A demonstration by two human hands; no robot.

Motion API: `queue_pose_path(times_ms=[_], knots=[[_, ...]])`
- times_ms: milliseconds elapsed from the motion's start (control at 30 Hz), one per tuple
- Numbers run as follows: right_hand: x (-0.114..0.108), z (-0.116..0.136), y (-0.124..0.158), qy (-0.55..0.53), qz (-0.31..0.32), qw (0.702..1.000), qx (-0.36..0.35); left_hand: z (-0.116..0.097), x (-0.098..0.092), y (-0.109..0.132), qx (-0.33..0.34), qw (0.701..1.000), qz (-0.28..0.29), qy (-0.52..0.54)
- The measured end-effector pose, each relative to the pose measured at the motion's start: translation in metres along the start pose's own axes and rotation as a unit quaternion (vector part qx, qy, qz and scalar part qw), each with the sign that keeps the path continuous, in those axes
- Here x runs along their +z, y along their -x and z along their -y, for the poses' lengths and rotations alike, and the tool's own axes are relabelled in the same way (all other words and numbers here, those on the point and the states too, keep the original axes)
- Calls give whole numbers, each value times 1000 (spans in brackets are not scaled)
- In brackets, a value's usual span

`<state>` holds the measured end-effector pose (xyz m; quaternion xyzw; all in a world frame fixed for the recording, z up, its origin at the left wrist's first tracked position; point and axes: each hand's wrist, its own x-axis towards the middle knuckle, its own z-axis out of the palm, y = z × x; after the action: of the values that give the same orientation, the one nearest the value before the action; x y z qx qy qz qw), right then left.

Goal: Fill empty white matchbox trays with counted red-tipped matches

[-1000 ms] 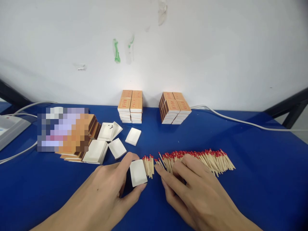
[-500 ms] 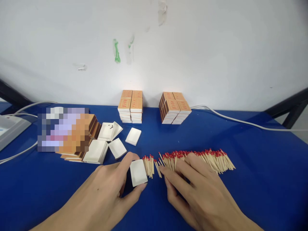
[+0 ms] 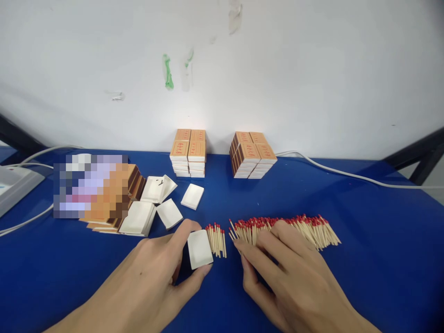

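Note:
My left hand (image 3: 157, 273) pinches a small white matchbox tray (image 3: 199, 249) between thumb and fingers and holds it on the blue table (image 3: 364, 273). A small bunch of red-tipped matches (image 3: 217, 239) lies right against the tray's right side. My right hand (image 3: 284, 273) rests flat with fingers spread on the left part of a long row of loose matches (image 3: 294, 227), its fingertips a little right of the small bunch.
Two stacks of orange matchboxes (image 3: 189, 152) (image 3: 252, 155) stand at the back by the white wall. Loose white trays (image 3: 166, 203) and orange sleeves lie at the left beside a blurred patch. White cables (image 3: 347, 175) run along the back; a grey device (image 3: 15, 185) sits at far left.
My right hand's fingers have drawn back to the right from the small bunch, which now holds a few more matches. The left hand and tray have stayed put.

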<state>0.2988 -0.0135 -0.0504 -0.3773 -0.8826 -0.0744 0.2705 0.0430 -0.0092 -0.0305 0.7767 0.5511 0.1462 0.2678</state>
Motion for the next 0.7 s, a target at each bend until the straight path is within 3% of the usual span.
queue_pose_path(times_ms=[700], knots=[[3, 1, 5, 43, 33, 998, -29, 3, 2, 2, -10, 1000, 9, -14]])
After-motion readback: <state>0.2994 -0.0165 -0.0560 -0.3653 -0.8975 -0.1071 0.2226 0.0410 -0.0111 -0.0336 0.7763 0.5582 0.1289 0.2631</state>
